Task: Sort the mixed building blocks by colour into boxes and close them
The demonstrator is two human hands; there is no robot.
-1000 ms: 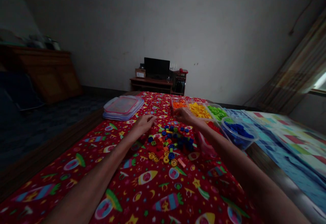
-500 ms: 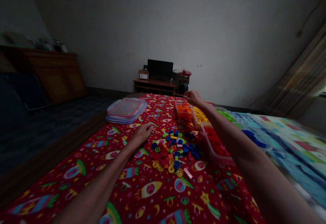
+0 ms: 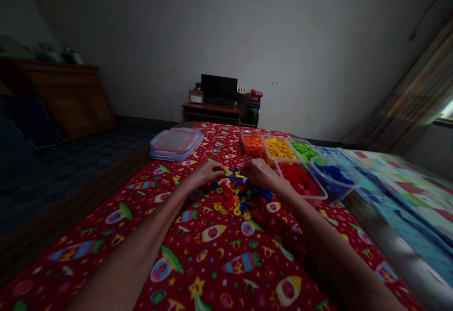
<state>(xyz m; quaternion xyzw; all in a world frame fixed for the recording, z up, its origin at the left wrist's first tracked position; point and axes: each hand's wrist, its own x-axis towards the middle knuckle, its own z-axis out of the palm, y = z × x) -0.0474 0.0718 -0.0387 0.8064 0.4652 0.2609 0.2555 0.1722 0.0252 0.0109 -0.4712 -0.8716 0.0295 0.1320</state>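
A loose pile of small toy building blocks [image 3: 229, 198] in red, blue, green and yellow lies on the red patterned cloth [image 3: 212, 259], with round yellow wheel-like pieces [image 3: 247, 215] along its near edge. At the pile's far left edge is my left hand [image 3: 208, 172], its fingers curled in; whether they hold a block cannot be made out. My right hand [image 3: 261, 173] reaches down over the far right of the pile, its fingers bent together. Their tips are partly hidden, and anything between them is too small to tell.
To the right stand clear tubs of sorted blocks: orange [image 3: 253, 147], yellow [image 3: 279, 148], green [image 3: 304, 150], red [image 3: 300, 181] and blue [image 3: 334, 174]. Stacked plastic lids [image 3: 176, 144] lie at the back left. Beyond the table are a monitor [image 3: 219, 89] and a wooden cabinet [image 3: 78, 103].
My right hand has come back from above the orange tub to the pile. My left hand has curled its fingers more and sits closer to the blocks. The view has shifted slightly.
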